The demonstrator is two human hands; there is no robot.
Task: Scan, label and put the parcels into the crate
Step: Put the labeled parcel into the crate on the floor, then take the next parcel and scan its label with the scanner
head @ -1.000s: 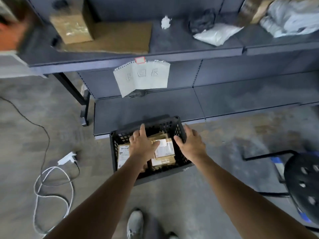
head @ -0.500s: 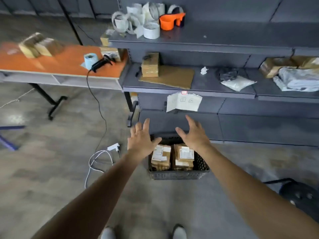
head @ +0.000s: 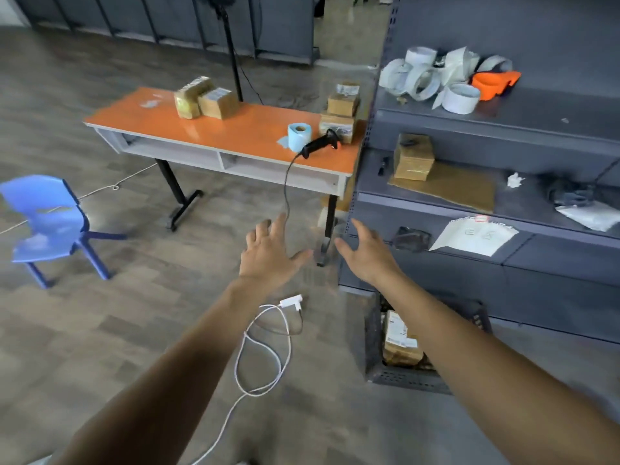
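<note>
On orange-topped counter [head: 248, 129]: pair of brown taped parcels [head: 206, 97], pale blue label roll [head: 299, 135], black handheld scanner [head: 320, 144], two stacked brown parcels [head: 340, 114]. On grey wood-pattern floor [head: 100, 330]: black perforated crate [head: 402, 380], white coiled cable [head: 291, 301], blue plastic chair [head: 47, 216].

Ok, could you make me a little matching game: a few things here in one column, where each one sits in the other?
Things:
1 scanner
2 tape dispenser
3 crate
4 chair

Places:
A top shelf
B floor, far left
C orange table
D floor, with parcels inside

Pairs: 1-C, 2-A, 3-D, 4-B.
</note>
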